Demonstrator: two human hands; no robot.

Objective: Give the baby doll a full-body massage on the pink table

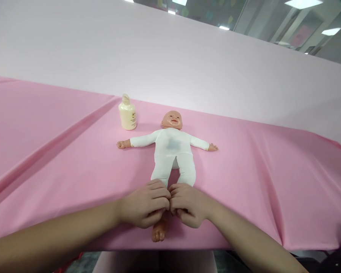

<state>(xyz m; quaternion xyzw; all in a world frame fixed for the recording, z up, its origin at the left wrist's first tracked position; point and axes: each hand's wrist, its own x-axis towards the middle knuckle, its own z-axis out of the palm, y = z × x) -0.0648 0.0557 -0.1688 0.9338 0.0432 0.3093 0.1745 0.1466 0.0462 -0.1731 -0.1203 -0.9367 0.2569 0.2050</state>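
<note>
A baby doll [173, 146] in a white suit lies face up on the pink cloth, arms spread and legs toward me. Its chest shows a grey patch. Over the doll's lower left-side leg, my left hand [147, 203] lies with its fingers curled. My right hand [189, 204] is curled over the other lower leg, knuckles close to those of the left. One bare foot [159, 231] shows below my left hand; the other foot is hidden. Whatever the fingertips hold is out of sight.
A cream pump bottle [127, 115] stands upright behind the doll's arm on the left. The pink cloth [244, 182] has folds on both sides, and its front edge is near my body. Behind rises a white wall [159, 57] with glass above.
</note>
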